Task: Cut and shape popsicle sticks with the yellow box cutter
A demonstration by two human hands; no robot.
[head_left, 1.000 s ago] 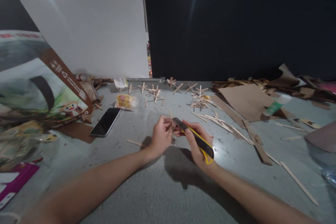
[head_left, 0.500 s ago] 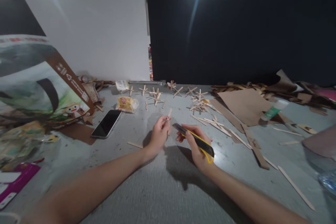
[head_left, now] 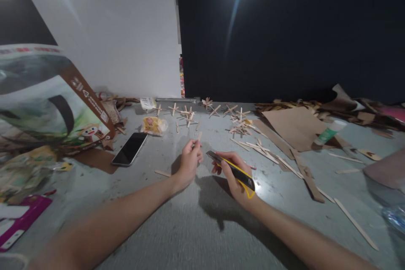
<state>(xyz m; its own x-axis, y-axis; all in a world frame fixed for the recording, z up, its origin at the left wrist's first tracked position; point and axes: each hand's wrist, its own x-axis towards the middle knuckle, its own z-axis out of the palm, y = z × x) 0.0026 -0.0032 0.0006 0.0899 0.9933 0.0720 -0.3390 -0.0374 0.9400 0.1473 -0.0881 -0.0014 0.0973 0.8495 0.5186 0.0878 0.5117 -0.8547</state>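
So the little wooden stick (head_left: 199, 136) is up off the table (head_left: 171, 232), pinched in the fingertips of the left hand (head_left: 189, 161), with its end poking out past them; just to the right, the right hand (head_left: 233, 184) has its fingers wrapped round a yellow-and-black box cutter (head_left: 239, 174), tip angled toward the left hand but not touching it; another stick (head_left: 162, 173) lies by the left wrist; beyond the hands there's a bunch of crossed sticks (head_left: 242, 126), plus a yellow packet (head_left: 154, 126); phone (head_left: 130, 148) off to the left, brown cardboard (head_left: 294, 124) and a green-and-white tube (head_left: 330, 133) over on the right.
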